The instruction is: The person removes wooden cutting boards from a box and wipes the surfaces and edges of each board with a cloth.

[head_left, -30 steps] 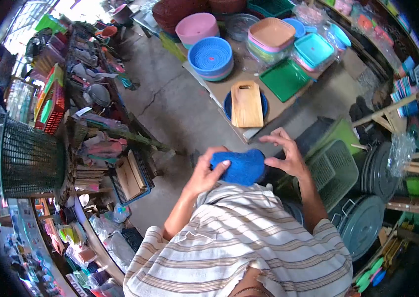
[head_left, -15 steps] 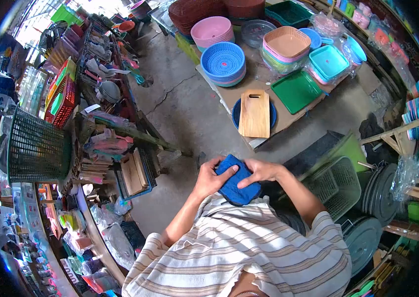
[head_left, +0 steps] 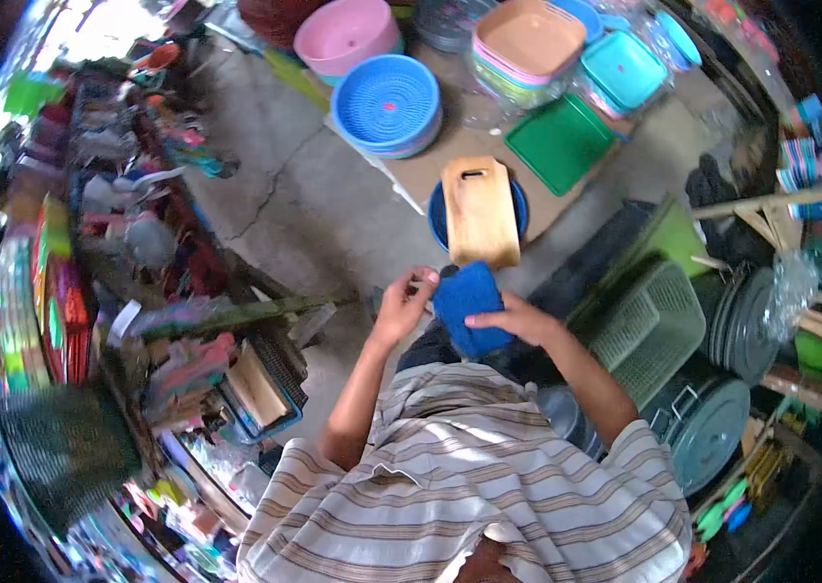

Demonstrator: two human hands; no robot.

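Note:
A folded dark blue cloth (head_left: 469,316) is held in front of my body. My right hand (head_left: 520,319) grips its right side, with the thumb lying across the top and the other fingers hidden beneath. Close to the cloth's left edge is my left hand (head_left: 401,309), its fingers loosely bent and slightly apart, with nothing visible in them. Just beyond the cloth, a wooden cutting board (head_left: 481,219) with a handle slot rests on a round dark blue basin (head_left: 438,222) at the table's near corner.
The table (head_left: 401,175) holds a blue basket stack (head_left: 387,102), pink basins (head_left: 345,37), a green tray (head_left: 562,144) and peach basins (head_left: 530,39). Crowded shelves line my left. To my right stand a grey-green basket (head_left: 649,325) and lidded grey bins (head_left: 702,437).
My left hand has come off the cloth and now sits beside it. The right hand keeps its grip. The view has shifted, so the cutting board appears closer to the cloth.

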